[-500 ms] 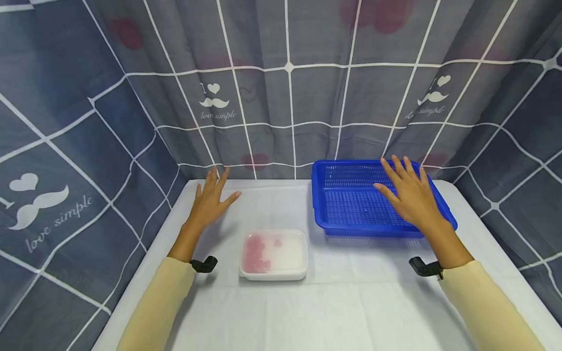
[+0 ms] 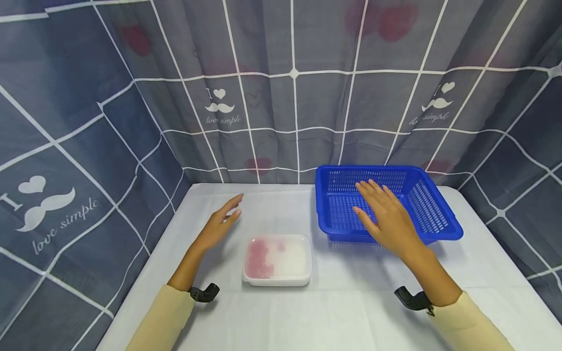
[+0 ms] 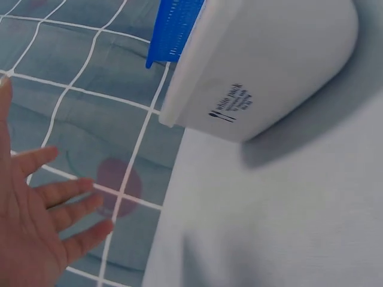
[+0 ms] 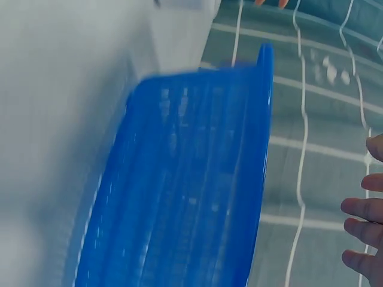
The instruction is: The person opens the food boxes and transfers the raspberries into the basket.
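A white plastic food container with a translucent lid sits on the table, pink showing through its left part. Dark print with a fork and spoon marks its side in the left wrist view, where the container fills the top. My left hand hovers to its left, fingers loosely extended, holding nothing. To the right of the container stands a blue plastic basket with slotted walls. Over its front part my right hand is spread with straight fingers and holds nothing. The right wrist view shows the blue basket blurred.
A white cloth covers the table. Grey-blue checked curtains with white lines enclose its back and both sides. Black wrist cameras sit on both wrists.
My left hand has lowered toward the container, its fingers turning from spread to more side-on. My right hand has shifted left and nearer across the basket. The head view has tilted slightly.
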`<state>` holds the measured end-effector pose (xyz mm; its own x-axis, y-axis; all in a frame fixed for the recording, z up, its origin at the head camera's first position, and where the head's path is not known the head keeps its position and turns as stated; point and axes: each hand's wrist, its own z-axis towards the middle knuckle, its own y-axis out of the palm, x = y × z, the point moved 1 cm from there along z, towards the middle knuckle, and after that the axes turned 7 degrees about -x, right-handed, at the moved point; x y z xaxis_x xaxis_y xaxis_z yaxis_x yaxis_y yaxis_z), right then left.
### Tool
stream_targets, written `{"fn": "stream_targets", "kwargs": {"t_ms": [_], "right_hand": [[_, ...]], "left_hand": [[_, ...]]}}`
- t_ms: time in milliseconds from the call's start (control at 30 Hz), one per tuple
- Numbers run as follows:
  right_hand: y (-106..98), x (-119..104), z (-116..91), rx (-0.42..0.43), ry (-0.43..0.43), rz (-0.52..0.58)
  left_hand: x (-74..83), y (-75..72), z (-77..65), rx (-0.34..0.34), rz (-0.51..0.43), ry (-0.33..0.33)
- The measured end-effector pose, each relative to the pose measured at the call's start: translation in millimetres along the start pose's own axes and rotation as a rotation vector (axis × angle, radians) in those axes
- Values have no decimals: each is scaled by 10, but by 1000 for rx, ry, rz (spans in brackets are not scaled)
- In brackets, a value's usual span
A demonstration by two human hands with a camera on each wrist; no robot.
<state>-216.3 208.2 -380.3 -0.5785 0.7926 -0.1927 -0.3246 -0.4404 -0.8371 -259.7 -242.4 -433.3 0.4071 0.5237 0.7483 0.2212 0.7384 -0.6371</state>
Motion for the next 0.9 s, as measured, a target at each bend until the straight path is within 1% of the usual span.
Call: {"fn": "stream_targets", "kwargs": {"t_ms": [67, 167, 267, 400, 600, 767, 900], "right_hand": [[46, -111, -21, 20, -38, 18], [113, -280, -41, 28, -79, 39], [191, -450, -66, 5, -103, 55], [307, -667, -97, -22, -138, 78], [523, -949, -142, -36, -204, 127], [743, -1102, -176, -69, -236, 154], [906, -1196, -179, -107, -258, 168]], "left_hand": [[-18, 37, -41, -34, -65, 3], [-53, 85, -84, -79, -183, 16], [-90, 136, -114, -119, -277, 35], [-148, 219, -134, -171, -330, 62], [-197, 320, -175, -241, -397, 75], [-232, 370, -209, -296, -411, 86], [-310, 398, -240, -344, -464, 98]]}}
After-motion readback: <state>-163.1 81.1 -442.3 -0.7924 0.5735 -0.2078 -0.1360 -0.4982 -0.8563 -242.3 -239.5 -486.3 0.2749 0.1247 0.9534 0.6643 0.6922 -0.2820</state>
